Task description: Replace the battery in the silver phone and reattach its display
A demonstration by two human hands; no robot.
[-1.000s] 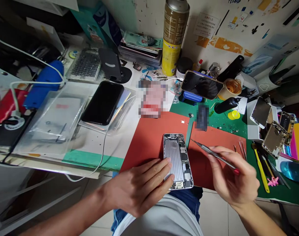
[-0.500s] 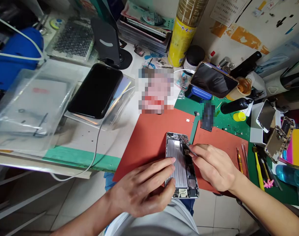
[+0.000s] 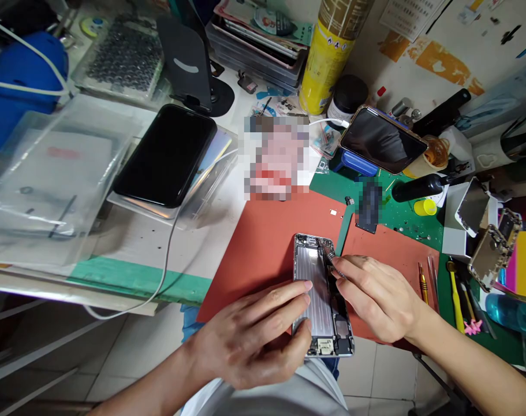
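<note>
One black phone [image 3: 167,156] lies screen-up on my left, well apart from my work. Next comes my left hand [image 3: 263,332], fingers loosely bent, their tips at the left side of the opened phone [image 3: 313,268]; whether thumb and fingers pinch its edge, I cannot tell. That phone lies innards-up between my hands on the orange mat [image 3: 245,248], its lower end seeming to reach past the near edge. I judge it light and stiff, its bare metal plate smooth enough to slide under a fingertip, the small parts along its right side fragile. The side rims look the best place to take hold, with pressure kept off those parts. On the right side, a slim metal tool [image 3: 328,252] is pinched in the fingers of my right hand [image 3: 379,294], its tip over the phone's upper right. Farther right lie a gold screwdriver [image 3: 422,284] and a yellow-handled tool [image 3: 457,300].
</note>
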